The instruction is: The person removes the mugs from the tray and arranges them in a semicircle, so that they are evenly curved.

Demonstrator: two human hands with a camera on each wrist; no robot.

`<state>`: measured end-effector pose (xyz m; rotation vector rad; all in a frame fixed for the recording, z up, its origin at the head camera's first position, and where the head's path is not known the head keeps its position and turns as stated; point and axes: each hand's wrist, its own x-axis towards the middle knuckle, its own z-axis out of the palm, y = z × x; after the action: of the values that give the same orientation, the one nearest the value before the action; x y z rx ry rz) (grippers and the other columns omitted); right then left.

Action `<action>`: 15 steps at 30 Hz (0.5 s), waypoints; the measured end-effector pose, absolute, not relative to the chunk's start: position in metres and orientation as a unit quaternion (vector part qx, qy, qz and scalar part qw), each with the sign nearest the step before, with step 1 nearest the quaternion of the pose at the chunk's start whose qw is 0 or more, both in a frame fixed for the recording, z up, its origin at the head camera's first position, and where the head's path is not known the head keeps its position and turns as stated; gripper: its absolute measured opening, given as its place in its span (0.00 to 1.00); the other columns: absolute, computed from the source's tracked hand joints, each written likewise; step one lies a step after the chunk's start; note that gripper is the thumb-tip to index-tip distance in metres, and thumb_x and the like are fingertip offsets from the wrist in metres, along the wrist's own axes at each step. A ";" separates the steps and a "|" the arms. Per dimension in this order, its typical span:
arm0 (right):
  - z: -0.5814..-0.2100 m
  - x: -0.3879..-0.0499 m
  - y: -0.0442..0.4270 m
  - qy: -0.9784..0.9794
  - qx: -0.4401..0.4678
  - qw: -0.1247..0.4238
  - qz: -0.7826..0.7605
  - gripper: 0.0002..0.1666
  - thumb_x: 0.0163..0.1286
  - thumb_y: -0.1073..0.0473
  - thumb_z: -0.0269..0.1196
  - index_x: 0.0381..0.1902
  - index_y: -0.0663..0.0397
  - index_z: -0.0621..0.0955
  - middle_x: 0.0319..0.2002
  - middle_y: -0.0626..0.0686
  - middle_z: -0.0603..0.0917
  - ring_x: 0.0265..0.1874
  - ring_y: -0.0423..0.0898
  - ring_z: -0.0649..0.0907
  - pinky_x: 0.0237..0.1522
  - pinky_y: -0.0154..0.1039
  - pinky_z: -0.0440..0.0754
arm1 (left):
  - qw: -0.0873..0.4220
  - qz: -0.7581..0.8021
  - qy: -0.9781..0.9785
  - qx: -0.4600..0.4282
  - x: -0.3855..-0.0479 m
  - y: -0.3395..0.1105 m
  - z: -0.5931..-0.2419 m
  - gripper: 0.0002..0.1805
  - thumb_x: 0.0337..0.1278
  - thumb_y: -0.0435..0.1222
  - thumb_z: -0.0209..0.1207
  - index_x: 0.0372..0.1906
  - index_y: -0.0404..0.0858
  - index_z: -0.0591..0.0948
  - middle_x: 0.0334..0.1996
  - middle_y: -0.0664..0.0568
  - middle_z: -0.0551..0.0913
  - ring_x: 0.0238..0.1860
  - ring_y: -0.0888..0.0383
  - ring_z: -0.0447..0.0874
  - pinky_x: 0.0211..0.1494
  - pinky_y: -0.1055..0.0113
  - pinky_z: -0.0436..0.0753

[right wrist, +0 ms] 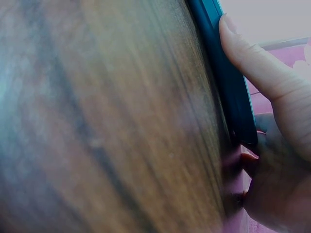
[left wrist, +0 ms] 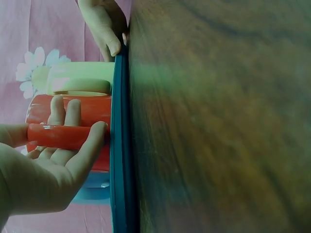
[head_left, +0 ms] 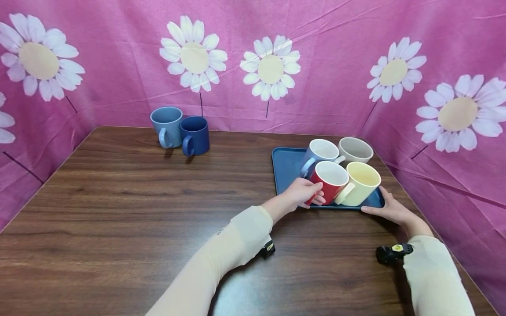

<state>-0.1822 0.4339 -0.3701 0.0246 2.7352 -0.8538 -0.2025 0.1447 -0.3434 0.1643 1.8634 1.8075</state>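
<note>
Backdrop: pink cloth printed with white daisies, hung behind and along the sides of a dark wood-grain table. A blue tray lies at the table's right side. Four mugs sit together toward its right: red mug at the near edge, yellow mug just right of it, blue mug behind the red, grey mug at the far right. All four stand mouth up. Left hand: grasping the red mug by its handle, fingers passed through the loop and thumb against its upper end; handle points toward the person's left. The tray rim covers the mug's base in the left wrist view, so contact with the tray floor cannot be told. Right hand: holding the tray's near right corner, thumb along the near side, fingers round the right side; how far they reach underneath is hidden. At the table's far left edge, grey-blue mug and navy mug stand upright side by side, well apart from the tray.
</note>
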 end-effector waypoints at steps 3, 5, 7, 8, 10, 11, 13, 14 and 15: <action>-0.371 -0.182 0.435 0.946 0.007 0.137 -0.295 0.61 0.56 0.45 0.59 0.59 0.73 0.30 0.55 0.81 0.34 0.54 0.72 0.32 0.50 0.65 0.36 | 0.254 0.665 0.701 0.047 -0.200 0.148 -0.341 0.16 0.58 0.40 0.50 0.24 0.33 0.79 0.19 0.46 0.81 0.26 0.57 0.81 0.36 0.53 0.75; -0.371 -0.182 0.434 0.946 0.007 0.135 -0.295 0.61 0.55 0.45 0.59 0.59 0.73 0.30 0.55 0.81 0.34 0.54 0.72 0.32 0.50 0.65 0.36 | 0.246 0.662 0.707 0.036 -0.198 0.150 -0.339 0.15 0.57 0.39 0.50 0.23 0.33 0.79 0.18 0.46 0.81 0.25 0.57 0.81 0.35 0.53 0.75; -0.371 -0.182 0.434 0.947 0.007 0.133 -0.294 0.61 0.55 0.45 0.59 0.59 0.72 0.30 0.55 0.81 0.34 0.54 0.72 0.33 0.50 0.65 0.36 | 0.240 0.659 0.712 0.026 -0.197 0.151 -0.337 0.15 0.57 0.38 0.51 0.23 0.33 0.80 0.17 0.47 0.81 0.24 0.57 0.81 0.35 0.53 0.75; -0.371 -0.182 0.434 0.947 0.006 0.132 -0.294 0.61 0.55 0.45 0.60 0.60 0.72 0.31 0.55 0.81 0.35 0.54 0.72 0.33 0.50 0.66 0.36 | 0.238 0.659 0.714 0.021 -0.196 0.151 -0.336 0.15 0.57 0.38 0.51 0.22 0.33 0.80 0.17 0.47 0.80 0.24 0.57 0.81 0.35 0.53 0.75; -0.370 -0.182 0.433 0.947 0.007 0.131 -0.294 0.61 0.55 0.46 0.60 0.60 0.72 0.31 0.55 0.81 0.35 0.54 0.73 0.33 0.50 0.66 0.37 | 0.231 0.659 0.716 0.016 -0.195 0.152 -0.336 0.15 0.56 0.38 0.51 0.22 0.34 0.80 0.16 0.48 0.80 0.23 0.57 0.81 0.35 0.53 0.75; -0.370 -0.182 0.433 0.947 0.007 0.131 -0.294 0.61 0.55 0.46 0.60 0.60 0.72 0.31 0.55 0.81 0.35 0.54 0.73 0.34 0.50 0.65 0.37 | 0.228 0.660 0.716 0.014 -0.195 0.152 -0.336 0.15 0.56 0.38 0.52 0.21 0.34 0.80 0.16 0.48 0.80 0.23 0.57 0.81 0.35 0.53 0.75; -0.370 -0.182 0.433 0.947 0.005 0.130 -0.294 0.61 0.55 0.46 0.60 0.60 0.72 0.31 0.55 0.81 0.35 0.54 0.73 0.33 0.50 0.65 0.37 | 0.222 0.663 0.715 0.014 -0.194 0.152 -0.337 0.14 0.56 0.38 0.52 0.21 0.34 0.80 0.15 0.49 0.80 0.22 0.57 0.81 0.36 0.53 0.75; -0.370 -0.182 0.433 0.947 0.005 0.129 -0.295 0.61 0.55 0.45 0.60 0.60 0.73 0.31 0.55 0.81 0.35 0.54 0.73 0.33 0.50 0.65 0.36 | 0.219 0.665 0.714 0.014 -0.194 0.152 -0.337 0.14 0.56 0.38 0.52 0.21 0.35 0.80 0.15 0.49 0.80 0.22 0.57 0.81 0.36 0.53 0.75; -0.370 -0.182 0.433 0.947 0.006 0.129 -0.295 0.61 0.55 0.45 0.60 0.60 0.73 0.31 0.55 0.81 0.35 0.54 0.73 0.33 0.50 0.65 0.36 | 0.218 0.666 0.713 0.014 -0.194 0.152 -0.338 0.14 0.56 0.38 0.52 0.21 0.35 0.80 0.15 0.49 0.80 0.22 0.58 0.81 0.35 0.53 0.75</action>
<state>-0.1816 0.4328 -0.3705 0.0161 2.7512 -0.8582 -0.1944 0.1519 -0.3381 0.0393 1.9757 1.8443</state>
